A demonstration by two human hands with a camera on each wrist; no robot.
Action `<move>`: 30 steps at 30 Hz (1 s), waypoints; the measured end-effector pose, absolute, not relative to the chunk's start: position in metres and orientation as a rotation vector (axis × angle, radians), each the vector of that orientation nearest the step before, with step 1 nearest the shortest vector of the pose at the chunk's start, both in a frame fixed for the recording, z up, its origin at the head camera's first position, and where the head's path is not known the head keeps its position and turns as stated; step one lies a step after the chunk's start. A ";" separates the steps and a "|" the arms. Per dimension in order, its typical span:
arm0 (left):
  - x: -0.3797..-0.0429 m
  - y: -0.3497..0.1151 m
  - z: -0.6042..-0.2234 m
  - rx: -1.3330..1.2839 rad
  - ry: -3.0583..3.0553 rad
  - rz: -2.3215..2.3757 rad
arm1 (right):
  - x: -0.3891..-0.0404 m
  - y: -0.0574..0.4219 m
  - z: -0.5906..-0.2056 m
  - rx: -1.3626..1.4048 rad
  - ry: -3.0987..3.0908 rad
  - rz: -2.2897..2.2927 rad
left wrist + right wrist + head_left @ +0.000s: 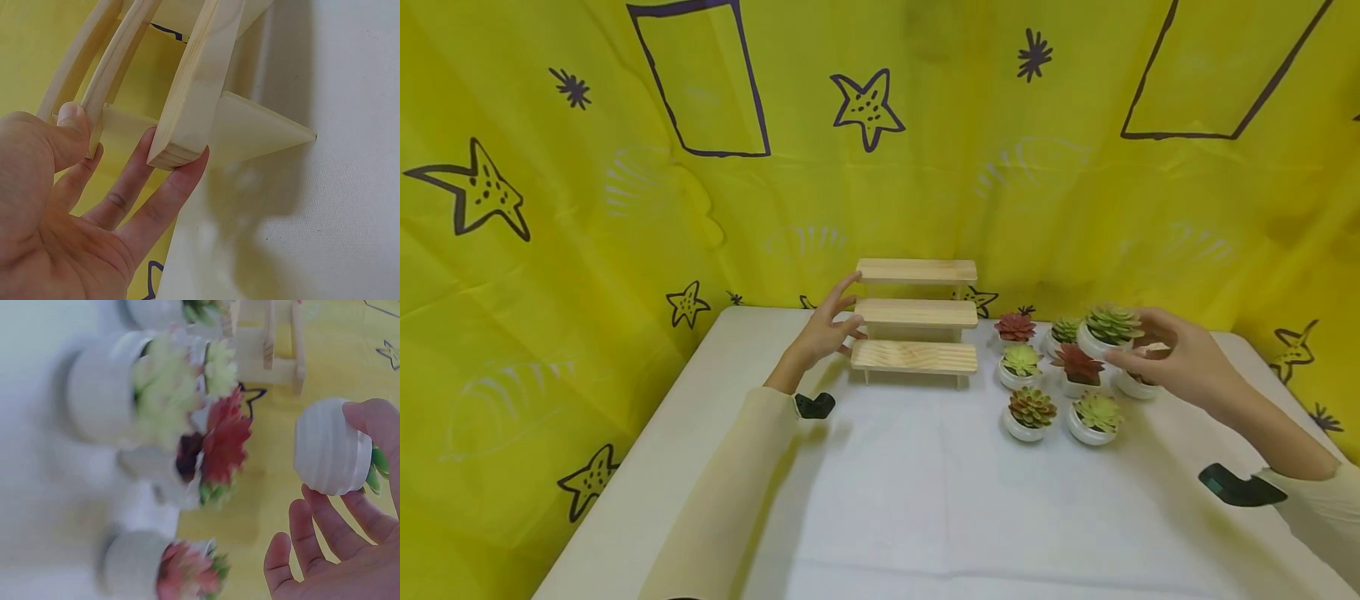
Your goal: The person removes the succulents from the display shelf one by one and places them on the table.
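Note:
My right hand (1187,358) holds a potted succulent (1112,327) by its white pot, raised above the other pots. In the right wrist view, the thumb lies on one side of the ribbed pot (331,447) and fingertips on the opposite side; its green leaves are partly hidden by the hand. My left hand (823,333) is at the left end of a three-step wooden stand (917,315). Its fingers are spread and touch the ends of the boards. In the left wrist view, fingertips lie against the lowest board (187,112), with the thumb at the middle board (103,81).
Several succulents in white pots stand right of the stand, including a red one (1015,327), a dark red one (1078,367), a brownish-green one (1030,410) and a pale green one (1096,415). A white cloth (880,500) covers the table. A yellow patterned curtain (925,192) hangs behind.

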State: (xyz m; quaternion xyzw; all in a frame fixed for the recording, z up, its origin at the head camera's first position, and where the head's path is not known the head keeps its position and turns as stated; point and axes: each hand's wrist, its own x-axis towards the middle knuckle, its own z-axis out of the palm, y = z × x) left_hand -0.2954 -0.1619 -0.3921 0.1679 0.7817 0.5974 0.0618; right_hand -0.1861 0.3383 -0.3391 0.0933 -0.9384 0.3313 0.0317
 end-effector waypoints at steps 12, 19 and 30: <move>-0.294 -0.163 -0.392 0.509 2.373 1.797 | -0.151 0.386 -0.379 0.121 -2.834 1.068; -0.294 -0.162 -0.392 0.545 2.367 1.794 | -0.140 0.398 -0.404 0.034 -2.886 1.029; -0.294 -0.161 -0.390 0.514 2.378 1.791 | -0.129 0.410 -0.430 0.079 -2.846 1.085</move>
